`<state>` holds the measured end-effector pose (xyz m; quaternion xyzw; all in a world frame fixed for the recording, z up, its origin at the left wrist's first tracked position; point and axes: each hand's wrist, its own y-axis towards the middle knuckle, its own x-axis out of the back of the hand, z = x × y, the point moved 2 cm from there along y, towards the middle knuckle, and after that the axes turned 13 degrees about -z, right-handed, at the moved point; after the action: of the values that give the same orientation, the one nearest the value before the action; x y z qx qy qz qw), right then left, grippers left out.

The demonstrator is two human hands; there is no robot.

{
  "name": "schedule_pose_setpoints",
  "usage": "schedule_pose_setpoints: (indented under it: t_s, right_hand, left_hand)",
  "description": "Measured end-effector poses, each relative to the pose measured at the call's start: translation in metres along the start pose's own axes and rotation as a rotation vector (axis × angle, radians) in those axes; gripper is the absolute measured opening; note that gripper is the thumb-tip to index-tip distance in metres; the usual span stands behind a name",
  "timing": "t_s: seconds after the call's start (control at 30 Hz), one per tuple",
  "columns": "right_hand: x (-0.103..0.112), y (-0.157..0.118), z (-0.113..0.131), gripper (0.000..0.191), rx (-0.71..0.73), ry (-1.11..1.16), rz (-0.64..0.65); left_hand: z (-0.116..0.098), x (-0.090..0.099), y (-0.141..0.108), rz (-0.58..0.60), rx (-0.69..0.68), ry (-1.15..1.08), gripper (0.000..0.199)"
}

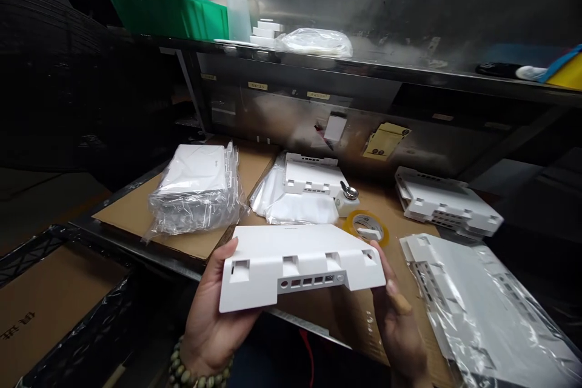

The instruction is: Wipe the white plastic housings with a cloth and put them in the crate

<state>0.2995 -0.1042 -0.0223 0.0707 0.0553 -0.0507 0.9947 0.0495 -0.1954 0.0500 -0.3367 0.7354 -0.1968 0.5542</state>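
Here, white router shell [295,260] — long axis left-right, ports toward camera, left hand [213,315] & right hand [400,321] fingers clamped on ends

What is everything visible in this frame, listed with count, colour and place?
white housing: 1, white, held in front of the person between both hands
bagged stack: 1, white parts in clear plastic, left on the bench
housing on plastic sheets: 1, white, bench centre
tape roll: 1, yellowish clear, behind the held housing
far housing: 1, white, right rear of the bench
wrapped housing: 1, white under clear film, right front
squeeze bottle: 1, translucent, on the shelf
green bin: 1, green, shelf left
cardboard box: 1, brown, lower left
left hand: 1, bead bracelet at the wrist, grip on the housing's left end
right hand: 1, grip on the housing's right end
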Motion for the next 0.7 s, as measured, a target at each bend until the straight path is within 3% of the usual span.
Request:
schedule_pose_setpoints:
  t_s: [0.17, 0.27, 0.43, 0.53, 0.7]
  right_hand:
    - [0.001, -0.005, 0.009, 0.058, -0.235, 0.15, -0.008]
    - [0.007, -0.013, 0.01, 0.055, -0.248, 0.08, -0.001]
    - [0.02, -0.025, 0.004, 0.049, -0.198, 0.049, 0.008]
    - [0.025, -0.031, 0.004, 0.048, -0.177, 0.019, 0.006]
    - [0.029, -0.039, 0.008, 0.048, -0.12, -0.04, -0.027]
  left_hand:
    - [0.0, 0.014, 0.021, 0.452, -0.068, 0.213, 0.018]
    - [0.002, 0.018, 0.028, 0.585, -0.149, 0.236, 0.03]
    - [-0.001, 0.029, 0.03, 0.611, -0.289, 0.349, 0.05]
    - [-0.003, 0.039, 0.035, 0.553, -0.31, 0.416, 0.058]
    - [-0.003, 0.051, 0.037, 0.513, -0.302, 0.346, 0.061]
